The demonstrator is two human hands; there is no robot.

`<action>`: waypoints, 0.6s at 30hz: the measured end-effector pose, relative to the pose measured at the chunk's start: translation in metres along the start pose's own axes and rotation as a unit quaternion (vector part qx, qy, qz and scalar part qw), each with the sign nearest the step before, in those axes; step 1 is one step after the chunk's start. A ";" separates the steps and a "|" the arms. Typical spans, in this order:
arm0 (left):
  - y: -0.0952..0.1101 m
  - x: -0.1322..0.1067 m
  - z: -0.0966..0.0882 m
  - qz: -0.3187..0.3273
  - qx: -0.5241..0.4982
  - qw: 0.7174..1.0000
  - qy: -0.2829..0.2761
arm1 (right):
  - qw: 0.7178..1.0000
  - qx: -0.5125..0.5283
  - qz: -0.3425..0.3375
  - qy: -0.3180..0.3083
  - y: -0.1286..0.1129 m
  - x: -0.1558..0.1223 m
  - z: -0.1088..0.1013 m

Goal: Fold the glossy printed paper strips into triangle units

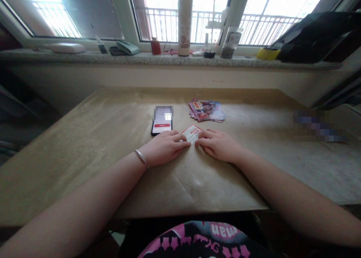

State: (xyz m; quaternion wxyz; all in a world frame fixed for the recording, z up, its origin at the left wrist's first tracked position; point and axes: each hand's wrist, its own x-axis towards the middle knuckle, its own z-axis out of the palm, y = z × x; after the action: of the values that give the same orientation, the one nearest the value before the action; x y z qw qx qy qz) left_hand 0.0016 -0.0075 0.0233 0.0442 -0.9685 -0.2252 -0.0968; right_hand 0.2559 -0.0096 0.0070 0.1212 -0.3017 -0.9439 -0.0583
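Note:
A small white card (193, 135) with red edging and printed text lies at the middle of the table, between my two hands. My left hand (169, 147), with a silver bangle at the wrist, has its fingers closed on the card's left edge. On the opposite edge, my right hand (217, 144) pinches the card with curled fingers. Just beyond my left hand rests a phone (163, 122), its screen lit and a red button showing. Past the card is a loose pile of colourful printed packets or cards (207, 110), one bearing a yellow label.
A blurred-out item (318, 126) lies at the table's right side. Behind the table (84, 156), a stone windowsill (158, 60) carries a tall bottle (184, 25), a red bottle (155, 46), a clear container (231, 43) and a black bag (318, 38).

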 end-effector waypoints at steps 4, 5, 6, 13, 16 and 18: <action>-0.001 0.000 0.004 0.004 -0.017 1.000 0.009 | 1.000 0.018 -0.001 0.005 0.003 -0.003 -0.001; -0.001 0.000 0.004 0.008 -0.022 1.000 0.009 | 1.000 0.019 -0.002 0.005 0.004 -0.004 -0.001; -0.001 0.000 0.005 0.009 -0.025 1.000 0.008 | 1.000 0.017 -0.003 0.005 0.004 -0.004 -0.001; 0.003 0.000 0.002 -0.021 -0.021 0.999 -0.039 | 1.000 0.016 -0.004 0.012 0.004 -0.003 0.000; 0.002 -0.001 0.003 -0.015 -0.019 0.999 -0.036 | 1.000 0.014 -0.005 0.005 0.006 -0.004 -0.001; 0.001 -0.002 0.005 -0.011 -0.022 0.999 -0.038 | 1.000 0.011 -0.006 -0.003 0.006 -0.004 -0.002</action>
State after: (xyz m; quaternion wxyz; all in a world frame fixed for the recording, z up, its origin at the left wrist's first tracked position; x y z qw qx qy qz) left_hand 0.0013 -0.0086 0.0178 0.0136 -0.9697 -0.2352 -0.0652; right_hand 0.2632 -0.0072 0.0085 0.1209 -0.2949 -0.9466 -0.0478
